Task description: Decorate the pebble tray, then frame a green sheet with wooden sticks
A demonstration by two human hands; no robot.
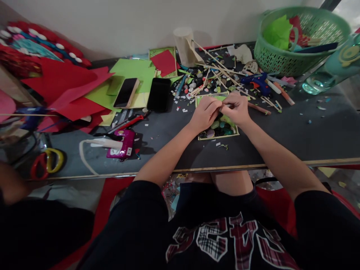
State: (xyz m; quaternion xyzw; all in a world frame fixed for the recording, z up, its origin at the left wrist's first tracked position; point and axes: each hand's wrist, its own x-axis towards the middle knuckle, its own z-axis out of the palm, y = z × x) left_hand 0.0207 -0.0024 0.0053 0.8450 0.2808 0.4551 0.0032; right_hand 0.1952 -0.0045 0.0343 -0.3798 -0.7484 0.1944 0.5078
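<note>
A small green panel framed with pale sticks lies on the dark table, with several dark, green and purple pebbles in its near part. Above its far half, my left hand and my right hand meet at the fingertips. The fingers of both hands are bent and pinched together. Whatever sits between them is too small and hidden to name. My wrists come in from the near edge on either side of the frame.
Loose sticks and pebbles spread behind my hands. Two phones, a purple device and scissors are left. A green basket, blue glue gun and bottle stand right. Another person's arm shows far left.
</note>
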